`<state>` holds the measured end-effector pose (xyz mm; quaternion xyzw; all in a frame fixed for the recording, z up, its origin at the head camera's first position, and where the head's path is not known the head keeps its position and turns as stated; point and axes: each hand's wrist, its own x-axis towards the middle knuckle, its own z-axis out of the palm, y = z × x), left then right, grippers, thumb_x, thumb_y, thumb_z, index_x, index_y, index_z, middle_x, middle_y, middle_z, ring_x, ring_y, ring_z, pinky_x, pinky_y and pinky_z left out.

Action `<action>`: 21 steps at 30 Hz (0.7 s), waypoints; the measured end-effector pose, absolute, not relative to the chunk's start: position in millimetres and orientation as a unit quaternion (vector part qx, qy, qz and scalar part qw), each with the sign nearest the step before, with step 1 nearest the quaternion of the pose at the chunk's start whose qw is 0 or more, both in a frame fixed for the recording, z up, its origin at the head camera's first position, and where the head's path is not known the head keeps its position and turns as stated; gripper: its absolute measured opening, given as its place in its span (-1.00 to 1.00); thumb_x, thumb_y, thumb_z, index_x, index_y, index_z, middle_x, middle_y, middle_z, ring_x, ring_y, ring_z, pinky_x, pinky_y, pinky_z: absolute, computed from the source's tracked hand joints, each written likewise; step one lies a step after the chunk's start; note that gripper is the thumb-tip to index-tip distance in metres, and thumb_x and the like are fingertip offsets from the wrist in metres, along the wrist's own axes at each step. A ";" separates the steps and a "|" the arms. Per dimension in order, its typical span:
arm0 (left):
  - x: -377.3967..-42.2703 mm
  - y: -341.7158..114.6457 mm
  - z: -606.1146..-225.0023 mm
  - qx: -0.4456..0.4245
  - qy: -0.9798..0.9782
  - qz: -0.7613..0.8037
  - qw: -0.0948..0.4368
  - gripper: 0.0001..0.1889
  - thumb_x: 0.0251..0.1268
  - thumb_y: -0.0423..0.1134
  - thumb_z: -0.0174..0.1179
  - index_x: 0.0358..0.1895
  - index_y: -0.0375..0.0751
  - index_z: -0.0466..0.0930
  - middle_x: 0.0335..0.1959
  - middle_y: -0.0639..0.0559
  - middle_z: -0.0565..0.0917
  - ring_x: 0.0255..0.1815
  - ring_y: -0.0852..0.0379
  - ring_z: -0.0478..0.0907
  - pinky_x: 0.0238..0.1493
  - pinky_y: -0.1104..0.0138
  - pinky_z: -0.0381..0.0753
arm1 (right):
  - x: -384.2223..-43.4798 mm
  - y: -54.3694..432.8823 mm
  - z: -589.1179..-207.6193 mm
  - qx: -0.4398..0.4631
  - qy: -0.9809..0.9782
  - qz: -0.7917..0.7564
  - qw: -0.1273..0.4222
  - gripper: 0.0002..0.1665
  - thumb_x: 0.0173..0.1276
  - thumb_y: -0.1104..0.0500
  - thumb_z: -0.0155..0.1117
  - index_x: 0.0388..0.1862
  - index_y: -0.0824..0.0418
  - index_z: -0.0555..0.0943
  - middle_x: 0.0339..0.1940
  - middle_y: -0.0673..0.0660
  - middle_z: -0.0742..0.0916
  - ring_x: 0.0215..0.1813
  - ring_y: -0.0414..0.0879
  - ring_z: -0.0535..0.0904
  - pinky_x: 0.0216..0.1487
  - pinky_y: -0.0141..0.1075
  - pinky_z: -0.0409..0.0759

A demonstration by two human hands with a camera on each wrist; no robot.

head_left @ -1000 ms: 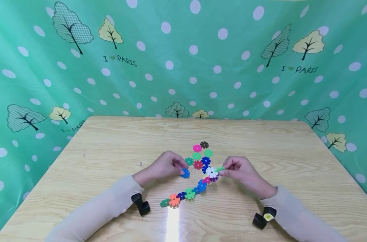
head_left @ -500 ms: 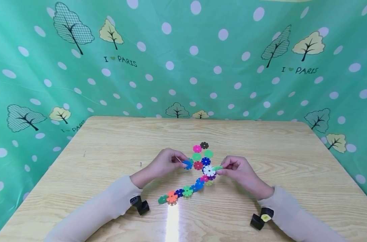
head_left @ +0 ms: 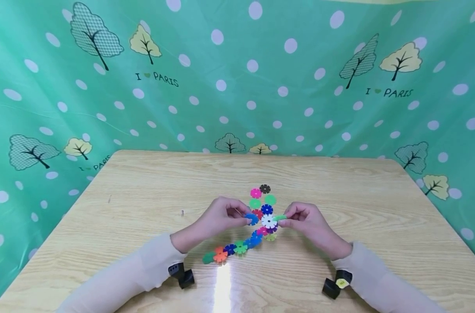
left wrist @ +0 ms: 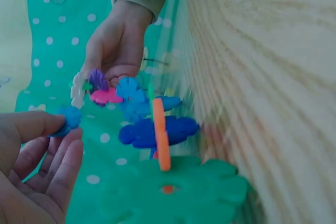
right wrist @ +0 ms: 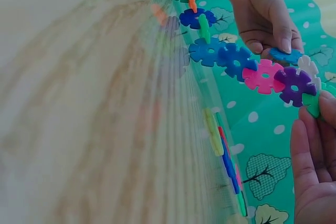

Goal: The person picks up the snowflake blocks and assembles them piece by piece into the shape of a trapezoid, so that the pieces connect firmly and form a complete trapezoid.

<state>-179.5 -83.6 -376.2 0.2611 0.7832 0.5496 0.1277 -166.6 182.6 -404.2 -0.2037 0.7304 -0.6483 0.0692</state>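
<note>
Between thumb and fingers, my left hand (head_left: pixel 226 216) pinches a blue notched plastic disc (head_left: pixel 251 219), close to the left of a white disc (head_left: pixel 269 221). That white disc belongs to a chain of interlocked flower-shaped discs. My right hand (head_left: pixel 311 222) pinches a light green disc (head_left: pixel 279 218) at the chain's right end. From there the chain slants down left through a purple disc (right wrist: pixel 294 86), a pink disc (right wrist: pixel 263 76), blue discs and an orange disc (head_left: pixel 220 254) to a dark green disc (left wrist: pixel 178 190). Whether the held blue disc touches the white one, I cannot tell.
Loose discs lie on the wooden table (head_left: pixel 151 182) behind the chain, among them a black disc (head_left: pixel 265 189), a pink disc (head_left: pixel 255 193) and a dark blue disc (head_left: pixel 266 209). A green polka-dot cloth (head_left: pixel 237 78) hangs behind the table.
My left hand has moved right with the blue disc, closing on the white disc. My right hand and the chain have shifted slightly left.
</note>
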 end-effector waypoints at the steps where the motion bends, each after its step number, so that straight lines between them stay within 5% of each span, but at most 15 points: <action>1: -178.3 -83.0 -376.0 0.262 0.781 0.552 0.128 -0.89 0.12 -0.38 0.31 -0.28 -0.30 0.69 -0.35 -0.03 0.69 -0.43 0.20 0.56 -0.34 0.41 0.63 | -166.6 182.3 -404.1 -0.202 0.731 -0.648 0.070 -0.83 0.17 0.37 0.33 -0.45 0.11 0.61 -0.42 0.05 0.68 -0.37 -0.17 0.62 -0.33 -0.38 0.62; 14: -173.0 -72.3 -381.0 0.256 0.786 0.552 0.106 -0.91 0.09 -0.35 0.34 -0.32 -0.26 0.69 -0.42 0.03 0.67 -0.41 0.18 0.55 -0.34 0.40 0.62 | -164.5 180.8 -400.8 -0.197 0.729 -0.651 0.079 -0.92 0.19 0.44 0.27 -0.43 0.38 0.53 -0.42 -0.06 0.68 -0.37 -0.20 0.61 -0.33 -0.39 0.62; 21: -172.1 -69.4 -381.0 0.247 0.790 0.552 0.098 -0.93 0.09 -0.35 0.34 -0.34 -0.22 0.69 -0.45 0.06 0.65 -0.41 0.16 0.55 -0.35 0.39 0.62 | -165.8 182.8 -403.4 -0.216 0.719 -0.654 0.088 -0.83 0.21 0.31 0.33 -0.37 0.43 0.54 -0.39 0.00 0.70 -0.34 -0.20 0.62 -0.28 -0.38 0.64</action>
